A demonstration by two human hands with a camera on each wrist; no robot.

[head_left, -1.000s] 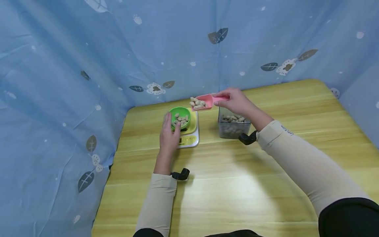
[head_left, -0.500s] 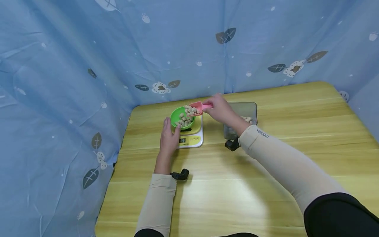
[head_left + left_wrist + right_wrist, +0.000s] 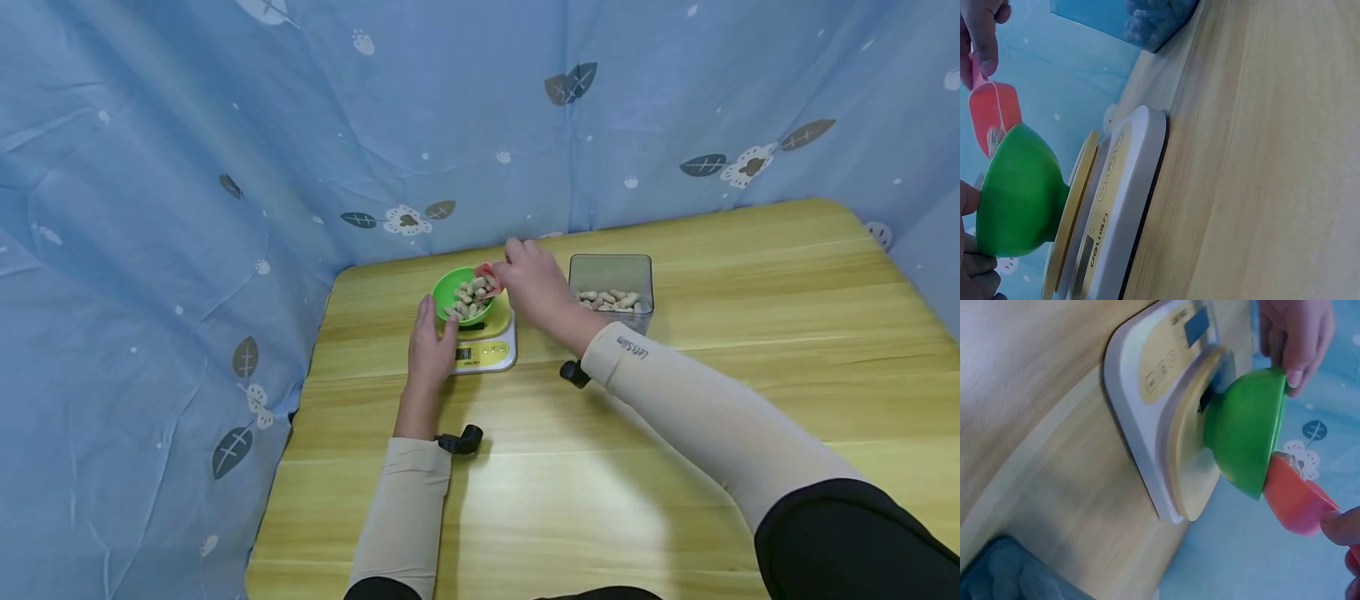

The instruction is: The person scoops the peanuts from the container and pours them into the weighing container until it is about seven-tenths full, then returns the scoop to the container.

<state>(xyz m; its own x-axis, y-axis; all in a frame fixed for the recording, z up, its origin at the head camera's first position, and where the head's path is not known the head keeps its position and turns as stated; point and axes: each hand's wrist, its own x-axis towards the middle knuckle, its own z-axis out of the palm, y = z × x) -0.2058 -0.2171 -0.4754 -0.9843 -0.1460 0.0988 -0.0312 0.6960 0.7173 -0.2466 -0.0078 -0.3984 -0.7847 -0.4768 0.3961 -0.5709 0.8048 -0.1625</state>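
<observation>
A green bowl (image 3: 444,290) with peanuts (image 3: 467,307) in it stands on a yellow and white kitchen scale (image 3: 498,353). My left hand (image 3: 430,357) holds the bowl at its near left side, thumb at the rim and fingers against the outside. With my right hand (image 3: 538,287) I grip the handle of a pink scoop (image 3: 1297,499). Its mouth is tipped over the bowl's right rim, and peanuts lie at its lip. In the head view my right hand hides the handle; in the left wrist view the scoop (image 3: 996,111) shows above the bowl (image 3: 1019,194).
To the right of the scale stands a clear grey container (image 3: 636,323) partly filled with peanuts (image 3: 609,300). The wooden table (image 3: 555,483) reaches back to a blue patterned curtain (image 3: 465,108), which also hangs along the left side.
My right hand has brought the loaded scoop left from near the container to the bowl and tipped it. More peanuts are now in the bowl. The left hand stays at the bowl.
</observation>
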